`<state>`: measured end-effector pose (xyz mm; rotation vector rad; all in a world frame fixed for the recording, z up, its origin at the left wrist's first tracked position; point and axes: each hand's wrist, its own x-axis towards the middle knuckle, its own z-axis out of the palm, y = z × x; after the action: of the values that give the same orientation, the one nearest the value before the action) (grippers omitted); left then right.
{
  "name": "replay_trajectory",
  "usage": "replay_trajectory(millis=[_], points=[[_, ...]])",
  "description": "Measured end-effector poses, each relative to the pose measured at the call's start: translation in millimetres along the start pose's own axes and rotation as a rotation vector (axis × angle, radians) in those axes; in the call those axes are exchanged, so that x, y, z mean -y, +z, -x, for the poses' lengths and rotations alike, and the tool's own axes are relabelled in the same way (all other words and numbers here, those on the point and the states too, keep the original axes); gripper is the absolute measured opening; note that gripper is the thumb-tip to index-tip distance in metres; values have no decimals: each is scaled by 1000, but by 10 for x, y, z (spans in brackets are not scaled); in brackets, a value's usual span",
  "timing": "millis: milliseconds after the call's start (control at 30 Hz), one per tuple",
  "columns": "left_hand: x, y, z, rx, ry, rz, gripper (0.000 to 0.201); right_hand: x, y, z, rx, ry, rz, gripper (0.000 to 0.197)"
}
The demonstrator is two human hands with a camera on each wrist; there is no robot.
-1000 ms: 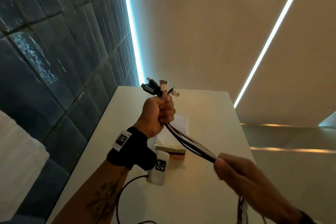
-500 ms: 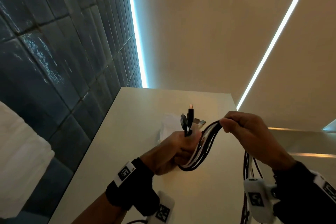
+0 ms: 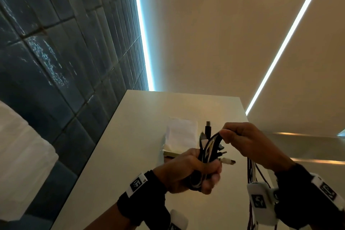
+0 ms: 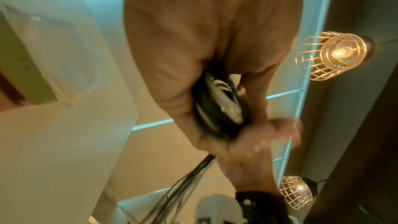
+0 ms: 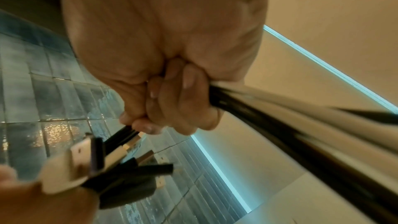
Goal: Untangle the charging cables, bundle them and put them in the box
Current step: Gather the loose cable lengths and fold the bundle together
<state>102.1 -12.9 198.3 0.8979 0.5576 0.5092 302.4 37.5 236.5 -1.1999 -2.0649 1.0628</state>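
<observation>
Clenched in the left hand: the charging cables, black and white strands folded into a loop, fingers wrapped tight round the fold. Fanned out above and right of that fist, several plugs, one black plug standing upright. Held above the near half of the white bench, toward its right edge. Behind the fist, on the bench, a box with a white sheet leaning over it; contents not discernible. Further right, pinched at the top of the loop by the right hand, fingers curled round the strands. Below that wrist, loose lengths hanging down past the bench's right edge. Blurred in both wrist views.
</observation>
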Motion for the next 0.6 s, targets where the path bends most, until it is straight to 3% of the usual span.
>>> replay_trajectory(millis=[67, 233, 300, 400, 467, 567, 600], points=[[22, 46, -35, -22, -11, 86, 18, -65, -39, 40, 30, 39, -82, 34], [-96, -8, -51, -250, 19, 159, 47, -319, -40, 211, 212, 191, -458, 46], [-155, -86, -51, -358, 75, 273, 46, -432, -22, 304, 177, 253, -521, 51], [-182, -206, -83, -548, 171, 323, 44, -571, 49, 387, 16, 279, -610, 68], [-151, -228, -138, -683, 206, 227, 49, -579, 147, 363, -205, 273, -565, 70], [-120, -159, -270, -738, 189, 75, 52, -417, 331, 260, -573, 157, -209, 24], [-114, -122, -319, -737, 167, 61, 56, -319, 396, 224, -654, 101, -109, 19]])
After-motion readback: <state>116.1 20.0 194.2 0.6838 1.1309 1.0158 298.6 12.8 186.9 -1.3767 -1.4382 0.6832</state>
